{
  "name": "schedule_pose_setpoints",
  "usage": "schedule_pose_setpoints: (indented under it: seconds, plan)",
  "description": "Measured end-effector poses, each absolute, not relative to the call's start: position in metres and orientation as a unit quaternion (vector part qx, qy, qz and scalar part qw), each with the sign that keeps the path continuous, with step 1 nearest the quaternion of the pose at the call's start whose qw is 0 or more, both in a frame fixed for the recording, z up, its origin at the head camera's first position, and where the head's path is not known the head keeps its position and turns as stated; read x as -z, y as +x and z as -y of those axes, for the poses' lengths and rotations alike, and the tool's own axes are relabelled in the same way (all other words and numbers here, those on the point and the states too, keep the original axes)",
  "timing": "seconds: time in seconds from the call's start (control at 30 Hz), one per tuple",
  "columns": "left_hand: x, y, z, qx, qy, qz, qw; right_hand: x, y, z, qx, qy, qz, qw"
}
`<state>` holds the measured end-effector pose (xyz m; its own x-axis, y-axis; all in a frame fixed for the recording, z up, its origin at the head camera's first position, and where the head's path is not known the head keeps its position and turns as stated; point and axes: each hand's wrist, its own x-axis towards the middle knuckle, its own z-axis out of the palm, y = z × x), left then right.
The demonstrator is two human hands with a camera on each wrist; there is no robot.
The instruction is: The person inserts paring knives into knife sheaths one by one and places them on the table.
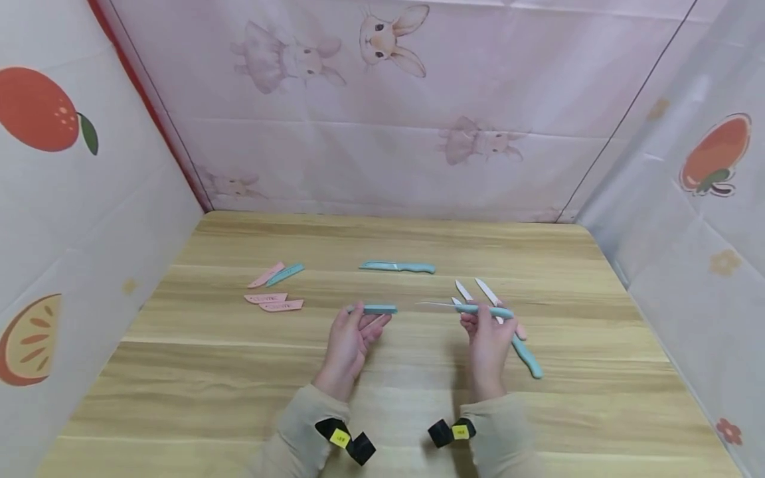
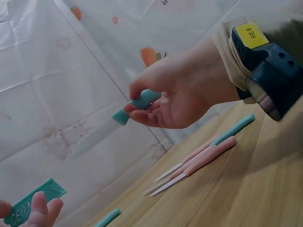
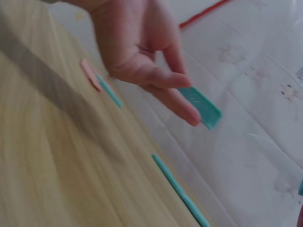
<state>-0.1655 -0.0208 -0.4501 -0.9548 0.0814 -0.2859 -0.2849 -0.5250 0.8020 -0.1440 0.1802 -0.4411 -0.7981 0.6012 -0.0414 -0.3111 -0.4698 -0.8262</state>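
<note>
The left hand point(image 1: 351, 342) has a pretty narrow grip: a teal knife cover point(image 1: 382, 309) is pinched between thumb and fingers, its far end pointed toward the other side. In the right hand point(image 1: 489, 348) the grip is taken up by a teal-handled knife point(image 1: 497, 312), held by the handle with thumb and fingertips, and its pale blade is aimed at the cover, a gap left between the two. Both hands are held up above the wooden surface point(image 1: 209, 372), forearms reaching in from the near edge. Just by the right hand, more knives point(image 1: 527, 356) are laid out, pink and teal handles mixed. Off to the left, a few pink covers point(image 1: 282, 306) and another teal one point(image 1: 285, 274) are scattered. A covered teal knife point(image 1: 397, 267) is placed farther back.
</note>
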Motion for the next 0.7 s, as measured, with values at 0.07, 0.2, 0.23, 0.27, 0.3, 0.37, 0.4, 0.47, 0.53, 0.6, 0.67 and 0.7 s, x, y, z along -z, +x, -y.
schedule_pose_setpoints:
  seconds: [0.07,0.2,0.23,0.27,0.3,0.37,0.4,0.47,0.53,0.6,0.67,0.7]
  plan:
    - [0.451,-0.163,0.02,-0.864,-0.105,-0.481,0.102,0.445,-0.143,-0.173,-0.83,-0.155,0.458,0.278]
    - [0.453,-0.16,0.02,-0.861,-0.101,-0.488,0.102,0.452,-0.142,-0.164,-0.825,-0.133,0.469,0.285]
    - [0.453,-0.16,0.02,-0.861,-0.102,-0.488,0.103,0.453,-0.142,-0.163,-0.826,-0.131,0.468,0.285]
    - [0.454,-0.159,0.02,-0.86,-0.101,-0.489,0.105,0.454,-0.141,-0.162,-0.825,-0.134,0.47,0.283]
    - [0.455,-0.159,0.019,-0.86,-0.101,-0.489,0.106,0.455,-0.141,-0.161,-0.825,-0.137,0.472,0.28]
    - [0.457,-0.159,0.019,-0.858,-0.102,-0.49,0.111,0.455,-0.14,-0.16,-0.821,-0.149,0.478,0.274]
    - [0.457,-0.159,0.018,-0.858,-0.103,-0.491,0.113,0.455,-0.14,-0.16,-0.82,-0.155,0.481,0.269]
    - [0.457,-0.159,0.017,-0.856,-0.103,-0.492,0.118,0.455,-0.14,-0.16,-0.815,-0.168,0.488,0.262]
    - [0.457,-0.159,0.017,-0.855,-0.098,-0.494,0.122,0.456,-0.14,-0.16,-0.81,-0.178,0.496,0.256]
    - [0.456,-0.159,0.016,-0.855,-0.093,-0.495,0.124,0.457,-0.14,-0.16,-0.806,-0.187,0.503,0.251]
    - [0.456,-0.158,0.016,-0.854,-0.09,-0.497,0.124,0.458,-0.141,-0.159,-0.801,-0.195,0.51,0.246]
    - [0.456,-0.158,0.016,-0.853,-0.089,-0.499,0.123,0.459,-0.141,-0.158,-0.799,-0.198,0.513,0.243]
